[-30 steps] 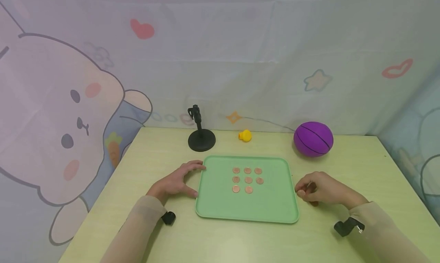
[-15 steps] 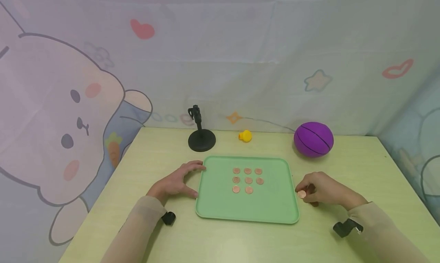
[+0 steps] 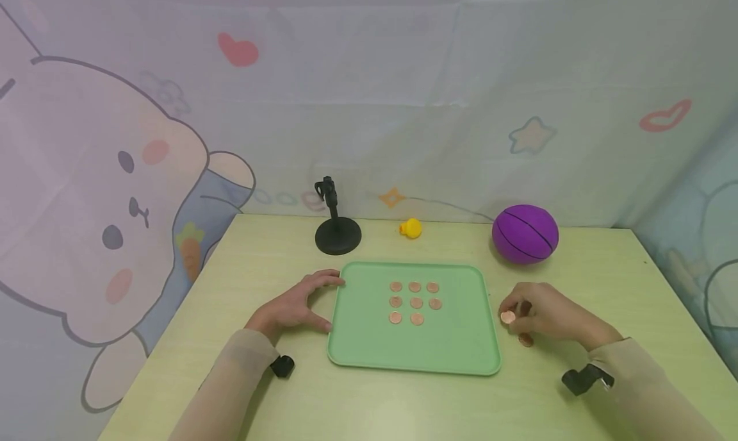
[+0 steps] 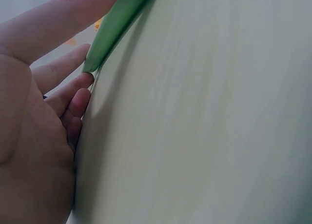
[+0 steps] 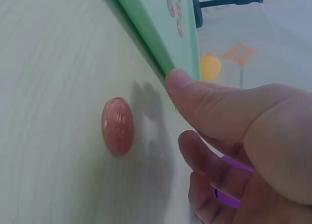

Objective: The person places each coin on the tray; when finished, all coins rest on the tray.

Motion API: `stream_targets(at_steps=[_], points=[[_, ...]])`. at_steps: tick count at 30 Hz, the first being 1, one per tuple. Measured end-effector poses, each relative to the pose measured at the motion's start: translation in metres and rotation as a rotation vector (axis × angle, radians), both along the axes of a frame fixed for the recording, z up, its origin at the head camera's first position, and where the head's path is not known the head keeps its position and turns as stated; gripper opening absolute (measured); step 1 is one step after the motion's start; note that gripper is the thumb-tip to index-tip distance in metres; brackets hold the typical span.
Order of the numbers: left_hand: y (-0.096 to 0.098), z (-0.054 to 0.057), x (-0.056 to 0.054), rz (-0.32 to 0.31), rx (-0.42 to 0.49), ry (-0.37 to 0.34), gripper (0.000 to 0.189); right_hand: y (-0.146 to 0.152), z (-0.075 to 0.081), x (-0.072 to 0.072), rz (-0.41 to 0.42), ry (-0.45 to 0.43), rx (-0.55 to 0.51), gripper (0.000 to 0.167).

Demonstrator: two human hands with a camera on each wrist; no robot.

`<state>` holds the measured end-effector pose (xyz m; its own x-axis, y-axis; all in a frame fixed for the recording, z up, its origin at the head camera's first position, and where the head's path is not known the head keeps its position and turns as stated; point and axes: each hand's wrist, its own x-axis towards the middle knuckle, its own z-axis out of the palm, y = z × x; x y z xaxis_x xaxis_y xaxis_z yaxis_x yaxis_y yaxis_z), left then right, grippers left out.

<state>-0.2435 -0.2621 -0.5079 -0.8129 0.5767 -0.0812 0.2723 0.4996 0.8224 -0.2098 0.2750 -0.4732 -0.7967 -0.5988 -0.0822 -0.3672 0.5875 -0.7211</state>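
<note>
Several copper-coloured coins (image 3: 416,302) lie in rows on a light green tray (image 3: 415,357). My right hand (image 3: 539,313), just off the tray's right side, pinches a coin (image 3: 508,316) between thumb and fingers. Another copper-coloured coin (image 5: 118,126) lies flat on the table below that hand, partly visible in the head view too. The pinched coin is hidden behind the thumb in the right wrist view. At the tray's left side, my left hand (image 3: 296,303) is spread, its index finger and thumb touching the rim. The left wrist view shows its fingers by the green tray edge (image 4: 114,33).
Behind the tray stands a black stand with a round base (image 3: 338,236). A small yellow bulb-shaped object (image 3: 411,228) lies near the table's back edge. Toward the back right sits a purple ball (image 3: 525,234) with black lines. A printed cloth (image 3: 369,108) hangs behind the table.
My right hand has risen slightly with the coin, which now tilts its face toward the head camera. More of the coin under it shows. The left hand and tray have stayed put.
</note>
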Motion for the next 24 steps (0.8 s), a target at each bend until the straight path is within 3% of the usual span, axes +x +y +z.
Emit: stream_targets(at_steps=[6,14,24], points=[[0.000,-0.001,0.000,-0.001,-0.007,0.006,0.086,-0.008,0.002,-0.004,-0.024,0.097,-0.017,0.016],[0.000,-0.001,0.000,-0.004,-0.009,0.007,0.086,-0.025,-0.004,-0.009,0.017,0.235,-0.025,0.018],[0.000,0.000,0.000,0.001,-0.005,-0.006,0.086,-0.047,-0.012,-0.011,0.021,0.167,-0.014,0.025]])
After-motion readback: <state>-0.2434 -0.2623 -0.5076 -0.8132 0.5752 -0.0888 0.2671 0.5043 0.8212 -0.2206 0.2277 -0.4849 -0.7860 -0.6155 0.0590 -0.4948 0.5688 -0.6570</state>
